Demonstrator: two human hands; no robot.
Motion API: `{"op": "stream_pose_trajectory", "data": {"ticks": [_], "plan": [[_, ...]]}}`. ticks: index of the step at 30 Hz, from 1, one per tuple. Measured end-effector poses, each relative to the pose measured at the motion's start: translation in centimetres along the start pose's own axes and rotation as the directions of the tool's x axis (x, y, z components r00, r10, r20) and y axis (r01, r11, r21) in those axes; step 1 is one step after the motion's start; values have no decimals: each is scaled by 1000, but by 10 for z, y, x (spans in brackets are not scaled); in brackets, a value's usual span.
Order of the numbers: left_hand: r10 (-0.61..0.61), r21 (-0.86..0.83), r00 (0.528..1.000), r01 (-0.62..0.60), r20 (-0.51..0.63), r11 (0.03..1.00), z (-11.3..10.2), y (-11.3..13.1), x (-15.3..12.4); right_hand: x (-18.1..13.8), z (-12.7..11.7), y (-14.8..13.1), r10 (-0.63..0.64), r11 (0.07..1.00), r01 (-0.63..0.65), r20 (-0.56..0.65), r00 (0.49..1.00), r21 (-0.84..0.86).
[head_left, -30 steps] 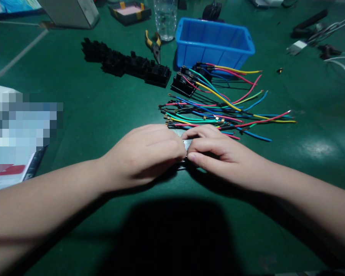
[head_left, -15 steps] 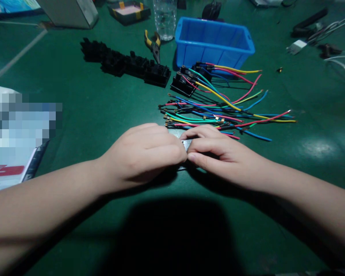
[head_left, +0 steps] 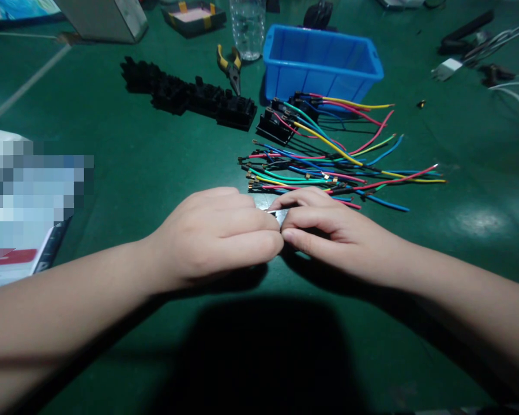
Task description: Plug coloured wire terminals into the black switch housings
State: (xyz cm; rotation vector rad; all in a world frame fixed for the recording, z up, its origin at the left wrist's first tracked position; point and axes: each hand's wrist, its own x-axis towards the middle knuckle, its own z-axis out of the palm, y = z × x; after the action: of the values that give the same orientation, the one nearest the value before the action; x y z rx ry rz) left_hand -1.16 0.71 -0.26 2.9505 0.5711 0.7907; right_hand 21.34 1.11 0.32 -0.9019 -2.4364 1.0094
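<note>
A small grey metallic piece (head_left: 280,215) shows between my hands, mostly covered by my fingers, so its kind cannot be made out. My left hand (head_left: 225,233) is closed with its fingers curled down beside and over the piece. From the other side my right hand (head_left: 328,225) pinches it, thumb and index finger pressed at its edge. Just beyond my fingers lies a spread of coloured wires (head_left: 311,167) with metal terminals at their ends. Black plastic housings (head_left: 277,125) sit behind them, some with wires attached.
A blue bin (head_left: 320,63) stands behind the wires. Pliers (head_left: 232,70) with yellow handles lie near a clear bottle (head_left: 248,29). A row of black plastic parts (head_left: 190,95) stretches left. A white plug with cables (head_left: 447,69) is at the far right.
My left hand has shifted slightly, and its fingers cover the piece differently; less of its lower edge shows now. My right hand stays almost still.
</note>
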Motion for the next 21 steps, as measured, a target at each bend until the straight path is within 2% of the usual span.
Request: {"op": "stream_pose_trajectory", "data": {"ticks": [12,17,21], "plan": [[-50,-169,999,48,-7,984,7,-5,-1,-2,1,1,-16,1000,15,-29,999,-18],[-98,-164,994,106,55,981,6,-6,-4,-2,1,1,-2,1000,2,-16,1000,-15],[-93,-155,995,99,45,983,4,-5,-4,-2,1,0,-4,1000,4,-28,1000,-11]]}}
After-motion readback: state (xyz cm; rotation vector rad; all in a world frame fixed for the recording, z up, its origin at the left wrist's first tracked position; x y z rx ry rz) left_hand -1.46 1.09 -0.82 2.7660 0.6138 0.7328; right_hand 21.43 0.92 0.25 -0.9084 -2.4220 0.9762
